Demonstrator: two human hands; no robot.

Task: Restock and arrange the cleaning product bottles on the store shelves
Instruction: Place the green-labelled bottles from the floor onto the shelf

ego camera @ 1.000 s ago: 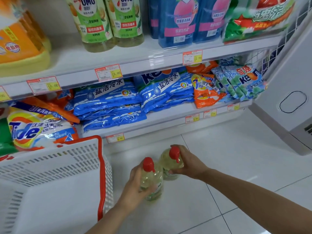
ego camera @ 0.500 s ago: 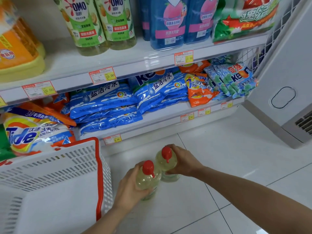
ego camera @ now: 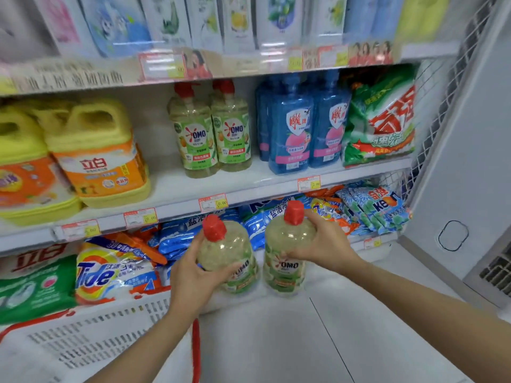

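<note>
Fingers [ego camera: 296, 254] curl round both bottles [ego camera: 226, 246] (seemingly upright).

L hand [ego camera: 193, 280] grips left OMO bottle [ego camera: 229, 252] & R hand [ego camera: 323, 244] grips right OMO bottle [ego camera: 287, 261], both red-capped, caps up, side by side in front of detergent bags [ego camera: 177, 239], w/ two shelved OMO bottles [ego camera: 213, 134] near mid shelf [ego camera: 171, 189] front edge, btw yellow jugs [ego camera: 94, 150] & blue bottles [ego camera: 304, 125].
</note>
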